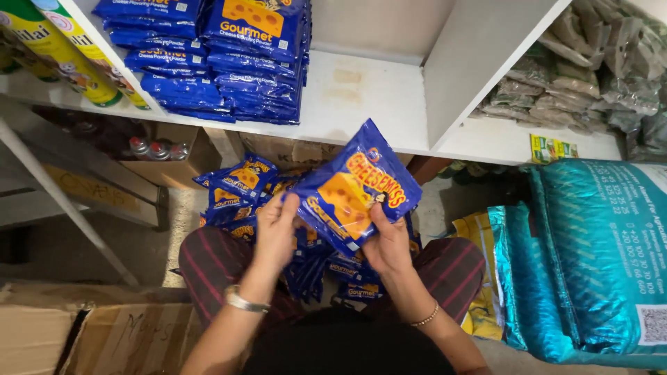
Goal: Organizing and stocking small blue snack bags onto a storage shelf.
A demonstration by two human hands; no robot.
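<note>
The fingers of the left hand (276, 232) and the right hand (386, 243) are closed on the lower edges of a blue packet (354, 187), held tilted above the lap. Both wrists are bent upward. More blue packets (240, 191) lie below, under the white shelf (361, 104).

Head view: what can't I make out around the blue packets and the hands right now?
- Pile of blue packets on the floor: lower part hidden by both hands and the held stack of blue packets.
- Left hand fingers: tips hidden behind the held stack.
- Teal sack: cut off by the right edge.
- Bottles in the box: only caps show, under the shelf.
</note>
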